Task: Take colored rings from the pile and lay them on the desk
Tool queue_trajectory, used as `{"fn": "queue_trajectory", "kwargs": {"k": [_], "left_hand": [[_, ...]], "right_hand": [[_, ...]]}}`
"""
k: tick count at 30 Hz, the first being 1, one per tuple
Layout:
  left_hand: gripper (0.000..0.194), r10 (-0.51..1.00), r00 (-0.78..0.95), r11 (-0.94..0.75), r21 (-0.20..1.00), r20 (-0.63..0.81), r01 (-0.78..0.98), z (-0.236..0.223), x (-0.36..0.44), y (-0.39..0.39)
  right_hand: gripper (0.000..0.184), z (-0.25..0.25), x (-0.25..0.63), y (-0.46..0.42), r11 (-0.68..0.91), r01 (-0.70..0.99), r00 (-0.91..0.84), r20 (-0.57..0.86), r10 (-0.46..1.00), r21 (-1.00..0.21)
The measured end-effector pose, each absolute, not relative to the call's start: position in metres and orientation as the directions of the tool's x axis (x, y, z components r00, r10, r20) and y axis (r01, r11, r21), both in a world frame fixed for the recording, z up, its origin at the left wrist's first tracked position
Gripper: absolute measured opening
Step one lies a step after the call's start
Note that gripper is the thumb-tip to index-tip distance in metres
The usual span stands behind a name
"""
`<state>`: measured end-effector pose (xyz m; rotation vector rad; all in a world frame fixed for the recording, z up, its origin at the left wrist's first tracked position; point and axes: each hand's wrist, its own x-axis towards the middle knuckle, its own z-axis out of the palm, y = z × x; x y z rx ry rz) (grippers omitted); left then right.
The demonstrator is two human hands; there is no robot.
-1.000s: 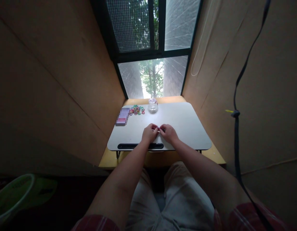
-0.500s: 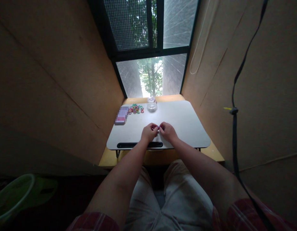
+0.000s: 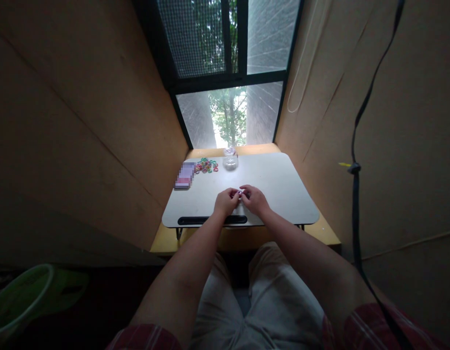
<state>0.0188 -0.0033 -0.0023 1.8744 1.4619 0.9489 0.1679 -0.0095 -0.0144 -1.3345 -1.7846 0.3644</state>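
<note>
Over the middle of the white lap table [image 3: 279, 189], my left hand [image 3: 226, 201] and my right hand [image 3: 254, 199] meet fingertip to fingertip. Both are closed in a pinch around something tiny and pale, too small and too covered by the fingers to name. Beyond the left hand lies a loose pile of colourful small rings [image 3: 206, 166], which look like hair ties. A clear round jar [image 3: 230, 162] stands near the far edge, straight ahead of the hands.
A phone with a blurred screen [image 3: 185, 175] lies at the table's left side. The black slot [image 3: 196, 220] runs along the near edge. Wooden walls close in on both sides, and a dark strap [image 3: 356, 209] hangs at right. A green basin [image 3: 35, 296] sits low at left.
My hands stay together at the same place, with small finger movements around the tiny thing. My right index finger has lifted and stretched slightly. The view has shifted a little.
</note>
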Motion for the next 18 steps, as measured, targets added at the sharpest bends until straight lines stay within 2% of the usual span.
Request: {"fn": "queue_trajectory", "kwargs": {"k": [11,18], "left_hand": [[0.021,0.965,0.098,-0.253,0.751,0.245,0.610,-0.0010,0.0195,-0.0030],[0.021,0.971,0.088,-0.232,0.783,0.222,0.577,0.0044,0.0205,-0.0063]], "right_hand": [[0.011,-0.0125,0.1672,-0.0090,0.371,0.652,-0.071,0.434,0.898,-0.661],[0.010,-0.0096,0.1666,-0.0109,0.367,0.672,-0.058,0.448,0.892,-0.643]]}}
